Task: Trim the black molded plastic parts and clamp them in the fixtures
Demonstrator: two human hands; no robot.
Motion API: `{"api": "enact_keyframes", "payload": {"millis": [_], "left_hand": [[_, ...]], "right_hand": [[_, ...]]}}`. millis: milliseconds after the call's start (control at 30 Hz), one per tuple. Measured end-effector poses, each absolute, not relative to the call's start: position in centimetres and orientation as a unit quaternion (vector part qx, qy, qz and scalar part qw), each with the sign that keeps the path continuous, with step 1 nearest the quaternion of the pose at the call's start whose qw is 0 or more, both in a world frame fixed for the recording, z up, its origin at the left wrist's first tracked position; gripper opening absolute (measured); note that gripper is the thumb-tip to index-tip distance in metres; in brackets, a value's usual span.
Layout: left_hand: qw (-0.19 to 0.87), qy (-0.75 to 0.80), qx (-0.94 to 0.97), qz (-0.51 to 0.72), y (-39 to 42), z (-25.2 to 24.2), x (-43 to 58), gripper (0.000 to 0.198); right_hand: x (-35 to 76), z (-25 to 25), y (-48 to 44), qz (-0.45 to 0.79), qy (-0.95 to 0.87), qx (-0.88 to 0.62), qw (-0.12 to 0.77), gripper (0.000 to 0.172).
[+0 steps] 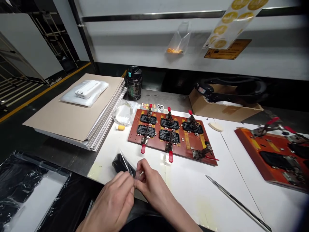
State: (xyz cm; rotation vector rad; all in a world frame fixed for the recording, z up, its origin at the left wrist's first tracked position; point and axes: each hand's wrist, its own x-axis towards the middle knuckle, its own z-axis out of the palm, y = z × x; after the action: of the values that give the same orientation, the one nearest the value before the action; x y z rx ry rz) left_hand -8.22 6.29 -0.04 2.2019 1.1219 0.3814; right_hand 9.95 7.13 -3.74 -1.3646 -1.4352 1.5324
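Observation:
My left hand [112, 201] and my right hand [151, 182] meet at the near edge of the white table [193, 193], fingers pinching clear plastic film [127, 162]. The film wraps a black rectangular part [120, 163], which lies against the tabletop just beyond my left hand. Farther off stands a red-brown clamping fixture board [154, 145], with several black parts held under red-handled toggle clamps. Long steel tweezers [238, 203] lie to the right of my hands, untouched.
A second orange fixture [251, 154] with toggle clamps sits at the right. On the left, a tall stack of cardboard sheets [72, 109] carries a white power bank [87, 89]. A black bottle [134, 83], a cardboard box [224, 108] and black plastic sheeting [21, 180] surround the table.

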Motion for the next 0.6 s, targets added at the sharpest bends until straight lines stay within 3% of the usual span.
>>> {"api": "enact_keyframes", "payload": {"millis": [67,133,267,333,400,467,600], "left_hand": [[0.333,0.396,0.841,0.157,6.2,0.7,-8.0,0.020],[0.318,0.384,0.854,0.146,5.9,1.1,-8.0,0.021],[0.220,0.383,0.883,0.161,4.3,1.0,-8.9,0.027],[0.223,0.456,0.824,0.251,3.5,0.8,-10.1,0.023],[0.283,0.589,0.677,0.339,2.9,0.4,-11.5,0.016],[0.396,0.663,0.510,0.379,2.5,-0.1,-12.7,0.023],[0.631,0.560,0.338,0.418,1.8,-1.3,-14.2,0.047]], "right_hand": [[9.9,-3.2,6.9,0.578,-0.573,-0.500,0.296,0.055],[9.6,-2.7,6.4,0.608,-0.605,-0.433,0.277,0.062],[8.2,-3.0,6.1,0.687,-0.570,-0.358,0.273,0.017],[7.7,-3.5,6.3,0.703,-0.492,-0.400,0.321,0.012],[7.1,-3.7,6.6,0.678,-0.442,-0.450,0.378,0.018],[6.4,-3.8,6.8,0.673,-0.457,-0.440,0.381,0.022],[3.3,-4.6,6.0,0.708,-0.588,-0.280,0.272,0.029]]}}
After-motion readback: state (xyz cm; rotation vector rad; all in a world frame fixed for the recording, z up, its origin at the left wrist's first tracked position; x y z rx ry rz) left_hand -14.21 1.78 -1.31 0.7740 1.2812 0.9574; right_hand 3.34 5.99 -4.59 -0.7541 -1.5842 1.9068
